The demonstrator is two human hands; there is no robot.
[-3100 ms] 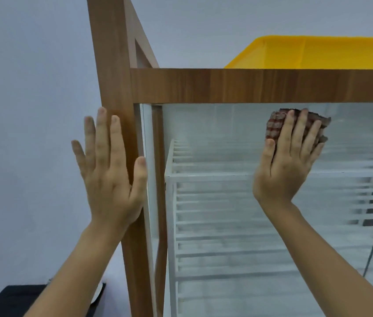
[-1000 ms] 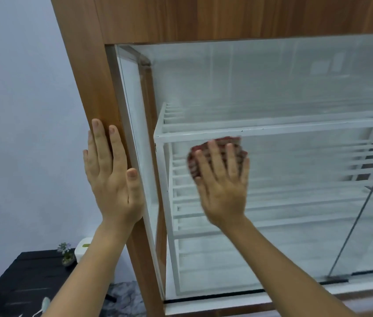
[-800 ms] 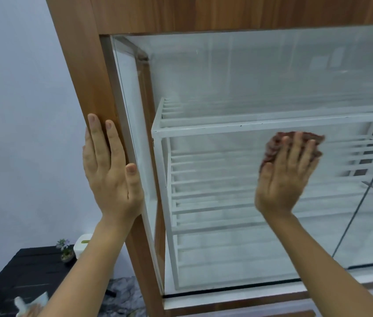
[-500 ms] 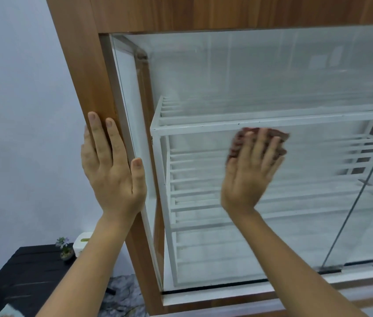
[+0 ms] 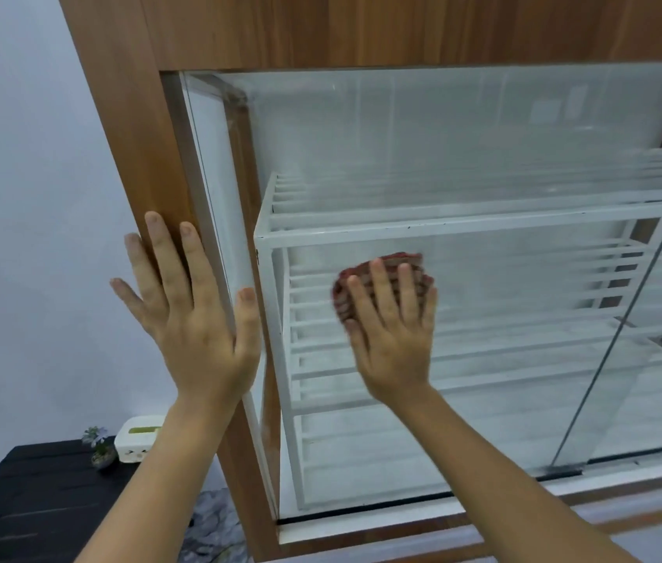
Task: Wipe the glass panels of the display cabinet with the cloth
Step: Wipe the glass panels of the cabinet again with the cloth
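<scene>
The display cabinet has a wooden frame (image 5: 130, 148) and a large front glass panel (image 5: 463, 148) with white wire shelves behind it. My right hand (image 5: 392, 335) lies flat with straight, spread fingers and presses a folded reddish-brown cloth (image 5: 362, 274) against the glass at mid-height, left of centre. Most of the cloth is hidden under my fingers. My left hand (image 5: 195, 319) rests flat and open on the cabinet's left wooden post, thumb on the glass edge.
A second glass pane's edge (image 5: 621, 319) runs diagonally at the right. Low at the left stands a black table (image 5: 37, 493) with a small potted plant (image 5: 98, 446) and a white tissue box (image 5: 136, 438). A pale wall fills the left side.
My right hand has slid the cloth leftward and slightly down across the glass over the last half second. My left hand stays on the post.
</scene>
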